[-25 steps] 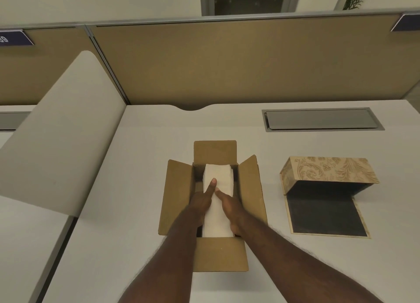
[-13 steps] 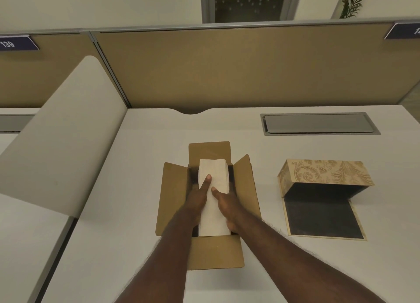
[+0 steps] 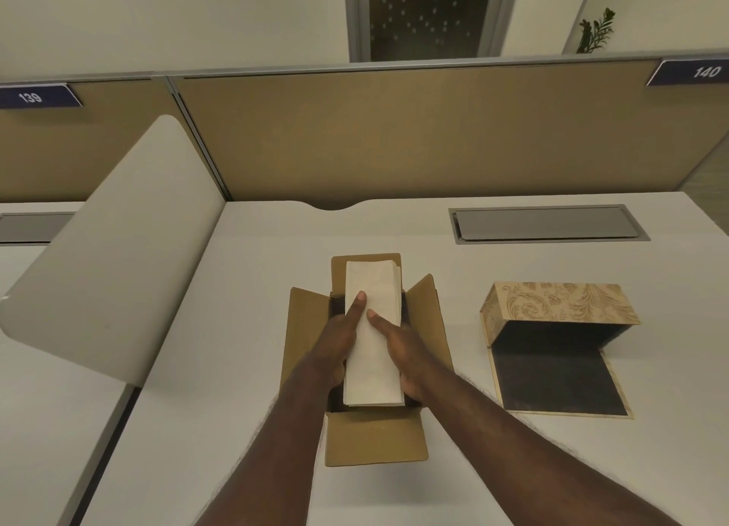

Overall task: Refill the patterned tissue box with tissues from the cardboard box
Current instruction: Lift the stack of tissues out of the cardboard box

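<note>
A brown cardboard box (image 3: 307, 336) stands open in the middle of the desk, its four flaps spread out. A white stack of tissues (image 3: 374, 289) is raised above its opening, lengthwise. My left hand (image 3: 339, 340) grips the stack's left side, thumb on top. My right hand (image 3: 398, 348) grips its right side the same way. The patterned tissue box (image 3: 560, 300), beige with gold scrolls, sits to the right with its dark inside showing and its hinged flap (image 3: 560, 383) lying flat on the desk.
A white curved divider (image 3: 114, 245) rises at the left. A tan partition wall (image 3: 394, 139) closes the back. A grey cable hatch (image 3: 548, 224) is set into the white desk (image 3: 276, 249) at the back right.
Both hands have lifted the tissue stack up out of the cardboard box; it now stands higher and covers the far flap. The patterned box has not moved.
</note>
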`<state>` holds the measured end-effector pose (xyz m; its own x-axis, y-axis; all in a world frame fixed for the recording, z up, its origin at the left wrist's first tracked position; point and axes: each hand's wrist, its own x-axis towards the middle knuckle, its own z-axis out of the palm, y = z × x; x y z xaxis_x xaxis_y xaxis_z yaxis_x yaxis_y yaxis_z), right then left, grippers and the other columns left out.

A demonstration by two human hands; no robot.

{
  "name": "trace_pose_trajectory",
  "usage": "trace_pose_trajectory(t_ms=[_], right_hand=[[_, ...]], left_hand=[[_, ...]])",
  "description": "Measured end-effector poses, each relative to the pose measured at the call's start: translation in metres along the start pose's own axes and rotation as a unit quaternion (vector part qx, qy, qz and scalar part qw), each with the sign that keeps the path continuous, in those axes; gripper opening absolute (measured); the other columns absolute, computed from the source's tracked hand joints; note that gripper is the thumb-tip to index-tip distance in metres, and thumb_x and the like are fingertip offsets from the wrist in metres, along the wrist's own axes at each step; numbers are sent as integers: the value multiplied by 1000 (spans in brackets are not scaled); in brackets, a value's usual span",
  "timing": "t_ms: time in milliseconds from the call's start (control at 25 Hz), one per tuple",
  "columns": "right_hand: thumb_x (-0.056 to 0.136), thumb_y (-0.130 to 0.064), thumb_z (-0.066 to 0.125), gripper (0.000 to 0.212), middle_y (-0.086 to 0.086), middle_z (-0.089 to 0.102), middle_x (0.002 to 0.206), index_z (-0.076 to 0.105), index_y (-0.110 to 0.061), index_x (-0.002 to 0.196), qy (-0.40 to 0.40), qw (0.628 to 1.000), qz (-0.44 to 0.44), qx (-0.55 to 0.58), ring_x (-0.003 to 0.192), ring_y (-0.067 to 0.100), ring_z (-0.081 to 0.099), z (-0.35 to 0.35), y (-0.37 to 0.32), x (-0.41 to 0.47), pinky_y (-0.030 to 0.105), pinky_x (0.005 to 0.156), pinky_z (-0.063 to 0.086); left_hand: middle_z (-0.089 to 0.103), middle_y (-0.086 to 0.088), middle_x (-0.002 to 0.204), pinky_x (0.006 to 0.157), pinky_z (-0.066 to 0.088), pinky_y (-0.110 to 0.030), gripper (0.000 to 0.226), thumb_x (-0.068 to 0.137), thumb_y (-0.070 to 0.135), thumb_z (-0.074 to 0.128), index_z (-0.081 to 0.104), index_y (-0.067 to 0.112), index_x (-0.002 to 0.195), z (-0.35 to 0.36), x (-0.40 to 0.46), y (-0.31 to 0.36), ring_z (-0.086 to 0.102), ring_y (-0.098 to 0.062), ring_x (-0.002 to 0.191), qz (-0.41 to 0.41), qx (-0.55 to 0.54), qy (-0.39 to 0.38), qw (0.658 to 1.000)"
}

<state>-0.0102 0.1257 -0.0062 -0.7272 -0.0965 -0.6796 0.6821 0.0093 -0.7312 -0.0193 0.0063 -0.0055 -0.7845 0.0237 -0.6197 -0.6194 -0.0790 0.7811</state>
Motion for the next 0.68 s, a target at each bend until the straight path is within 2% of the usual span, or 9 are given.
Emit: trace_pose_trajectory(t_ms=[120,240,320,480,520,640,680], right_hand=[[87,-66,49,48,5,69,115,58,-29,117,-27,998,-36,34,103,28,68,-1,-8,-6,50,95,55],[90,-67,41,57,4,67,122,49,-30,132,-13,995,-96,10,104,27,68,-2,-14,-12,48,94,56],[91,-67,39,61,2,65,123,45,-28,137,12,992,-125,-16,102,23,68,-3,-18,-16,42,89,58],[86,-71,39,55,-1,64,117,49,-30,122,49,989,-131,-38,94,18,66,-13,-29,-26,36,84,55],[86,-72,39,56,-1,64,117,48,-31,122,59,989,-130,-35,95,19,65,-18,-32,-29,37,85,54],[85,-74,37,61,-1,63,117,49,-29,125,87,987,-130,-21,97,21,65,-34,-41,-38,40,89,54],[85,-74,37,60,-1,64,114,50,-29,123,96,987,-130,-16,95,21,65,-40,-43,-42,39,86,54]], left_hand=[[73,-8,111,93,53,-54,54,86,67,51,65,21,112,2,-6,8,70,-31,100,28,-6,-1,1000],[75,-1,100,83,59,-45,49,84,70,49,66,28,104,5,-11,16,73,-24,91,60,5,1,998],[74,3,97,79,60,-40,49,83,73,45,64,31,99,8,-15,23,73,-21,88,77,25,5,997],[77,10,82,56,59,-26,43,87,68,47,64,30,97,19,-24,35,75,-13,74,107,14,-17,994],[77,9,84,59,60,-29,42,87,67,49,64,30,98,24,-27,38,76,-14,76,111,13,-28,993],[74,-3,105,86,58,-47,49,87,67,50,65,26,108,45,-37,49,72,-27,95,112,22,-47,992],[73,-5,109,90,56,-50,52,87,67,49,64,24,111,53,-40,53,71,-28,98,116,27,-51,992]])
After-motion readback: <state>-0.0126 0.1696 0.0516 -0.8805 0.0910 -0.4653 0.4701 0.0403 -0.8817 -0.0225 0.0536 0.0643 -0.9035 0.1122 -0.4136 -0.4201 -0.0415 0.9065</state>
